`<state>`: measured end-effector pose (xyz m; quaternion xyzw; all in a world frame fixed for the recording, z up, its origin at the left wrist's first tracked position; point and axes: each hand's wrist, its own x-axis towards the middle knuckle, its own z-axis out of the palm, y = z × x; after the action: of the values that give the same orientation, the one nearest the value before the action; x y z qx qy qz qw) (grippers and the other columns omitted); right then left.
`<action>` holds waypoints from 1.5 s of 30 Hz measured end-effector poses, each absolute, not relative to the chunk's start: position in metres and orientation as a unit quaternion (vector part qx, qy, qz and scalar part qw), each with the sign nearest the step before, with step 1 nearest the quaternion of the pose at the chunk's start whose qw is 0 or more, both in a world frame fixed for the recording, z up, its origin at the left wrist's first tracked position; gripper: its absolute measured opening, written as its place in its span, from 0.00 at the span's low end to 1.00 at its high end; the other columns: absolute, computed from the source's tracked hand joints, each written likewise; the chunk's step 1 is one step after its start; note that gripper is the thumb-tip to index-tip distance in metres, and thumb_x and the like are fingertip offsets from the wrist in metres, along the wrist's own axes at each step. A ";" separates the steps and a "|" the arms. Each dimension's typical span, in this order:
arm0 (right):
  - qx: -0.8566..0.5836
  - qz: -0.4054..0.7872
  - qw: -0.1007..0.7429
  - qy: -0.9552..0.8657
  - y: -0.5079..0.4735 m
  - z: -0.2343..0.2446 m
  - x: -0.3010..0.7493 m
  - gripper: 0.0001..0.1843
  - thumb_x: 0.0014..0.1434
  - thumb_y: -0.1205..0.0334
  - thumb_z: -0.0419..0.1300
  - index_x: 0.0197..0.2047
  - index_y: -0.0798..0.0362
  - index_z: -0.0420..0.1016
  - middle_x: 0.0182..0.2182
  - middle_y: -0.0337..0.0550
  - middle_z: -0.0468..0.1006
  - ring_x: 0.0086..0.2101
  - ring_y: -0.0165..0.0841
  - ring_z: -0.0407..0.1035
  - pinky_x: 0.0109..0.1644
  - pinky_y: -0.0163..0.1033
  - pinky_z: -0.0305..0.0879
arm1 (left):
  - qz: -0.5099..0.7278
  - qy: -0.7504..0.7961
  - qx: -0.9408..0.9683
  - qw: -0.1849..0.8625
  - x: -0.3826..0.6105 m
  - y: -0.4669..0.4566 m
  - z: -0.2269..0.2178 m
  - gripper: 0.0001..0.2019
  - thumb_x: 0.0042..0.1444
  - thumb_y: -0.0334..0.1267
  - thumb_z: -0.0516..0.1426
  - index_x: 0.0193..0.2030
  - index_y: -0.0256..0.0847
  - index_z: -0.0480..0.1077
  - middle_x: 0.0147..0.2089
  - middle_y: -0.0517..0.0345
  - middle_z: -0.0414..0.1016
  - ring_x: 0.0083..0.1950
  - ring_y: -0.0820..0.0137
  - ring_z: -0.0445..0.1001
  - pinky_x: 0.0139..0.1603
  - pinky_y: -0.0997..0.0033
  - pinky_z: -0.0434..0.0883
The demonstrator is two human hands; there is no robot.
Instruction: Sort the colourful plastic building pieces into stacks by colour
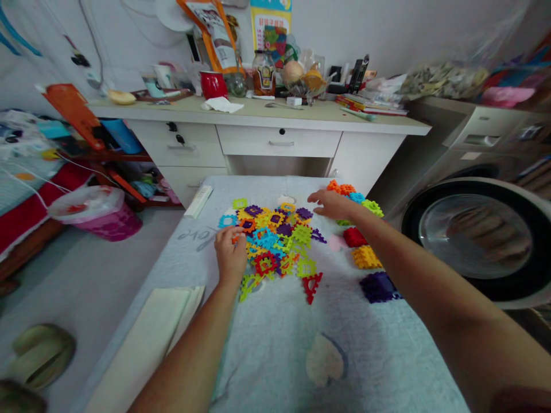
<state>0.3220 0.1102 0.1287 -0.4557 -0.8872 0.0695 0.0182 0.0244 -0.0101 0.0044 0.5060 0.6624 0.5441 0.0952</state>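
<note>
A loose pile of plastic interlocking building pieces point(266, 263) in several colours lies mid-table, many of them square frames. My left hand point(230, 255) is at the pile's left edge, fingers bent, with a bit of an orange interlocking piece point(235, 239) showing between thumb and fingers. Over the far right side of the pile, my right hand point(333, 205) has its fingers stretched out and apart, holding nothing visible. Beside it are sorted stacks: orange pieces point(341, 187), green pieces point(372, 207), red pieces point(354, 237), yellow pieces point(366, 257) and dark purple pieces point(379, 287). A red triangle piece point(311, 287) lies nearer me.
A grey-blue cloth point(275, 350) covers the table. A white oblong object point(198, 201) lies at its far left corner, folded white material point(159, 321) along the left edge. Beyond stands a cluttered white desk point(279, 137); a washing machine point(469, 149) with its door open is right, a pink bin point(101, 221) left.
</note>
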 end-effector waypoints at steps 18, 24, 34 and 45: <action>-0.313 0.098 0.039 -0.944 0.052 0.069 0.192 0.16 0.59 0.60 0.65 0.50 0.57 0.78 0.46 0.53 0.78 0.47 0.40 0.70 0.53 0.42 0.60 | 0.560 0.676 0.469 0.098 0.020 -0.006 -0.003 0.10 0.57 0.36 0.53 0.43 0.44 0.73 0.49 0.53 0.71 0.57 0.62 0.70 0.65 0.58 0.65; -0.304 0.135 0.072 -0.940 0.050 0.077 0.207 0.10 0.63 0.65 0.62 0.46 0.58 0.79 0.42 0.52 0.78 0.46 0.39 0.69 0.52 0.40 0.60 | 0.558 0.675 0.472 0.100 0.021 -0.006 -0.002 0.10 0.55 0.34 0.53 0.42 0.44 0.73 0.48 0.54 0.71 0.56 0.62 0.70 0.64 0.58 0.65; -0.325 0.103 0.099 -0.935 0.043 0.071 0.244 0.17 0.57 0.71 0.58 0.49 0.58 0.79 0.47 0.54 0.78 0.48 0.41 0.70 0.56 0.43 0.60 | 0.554 0.678 0.472 0.100 0.019 -0.004 -0.009 0.11 0.54 0.35 0.54 0.43 0.44 0.73 0.47 0.55 0.72 0.55 0.63 0.71 0.63 0.59 0.66; -0.382 0.117 0.037 -0.916 0.052 0.088 0.232 0.13 0.57 0.59 0.63 0.44 0.57 0.77 0.40 0.49 0.81 0.39 0.38 0.72 0.44 0.38 0.60 | 0.556 0.679 0.469 0.102 0.022 -0.007 -0.004 0.11 0.53 0.34 0.55 0.43 0.45 0.74 0.47 0.55 0.72 0.54 0.63 0.72 0.62 0.60 0.67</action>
<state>0.2319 0.0516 0.0877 -0.3820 -0.9159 0.1174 0.0374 0.0219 -0.0070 -0.0042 0.4686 0.6790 0.5558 0.1022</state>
